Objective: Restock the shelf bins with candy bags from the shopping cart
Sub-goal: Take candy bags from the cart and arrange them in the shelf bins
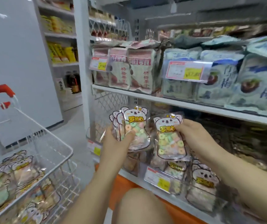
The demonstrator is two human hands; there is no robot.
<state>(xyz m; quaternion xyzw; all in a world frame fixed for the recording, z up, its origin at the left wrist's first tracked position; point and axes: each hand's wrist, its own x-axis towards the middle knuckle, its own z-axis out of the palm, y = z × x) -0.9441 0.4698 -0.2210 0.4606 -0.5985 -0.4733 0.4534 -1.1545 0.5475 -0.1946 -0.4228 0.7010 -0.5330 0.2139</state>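
Head view, left hand (pixel 119 139) gripping glossy koala-shaped candy bag (pixel 132 126), right hand (pixel 192 135) another

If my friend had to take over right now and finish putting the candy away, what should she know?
Left hand: grips a couple of koala candy bags, held up in front of the lower shelf.
Right hand: pinches one more bag by its top, above the shelf bin.
Done: some bagged candy already stands in the bin.
Left: drop in the held bags, then fetch the spare bags lying in the cart on the left.
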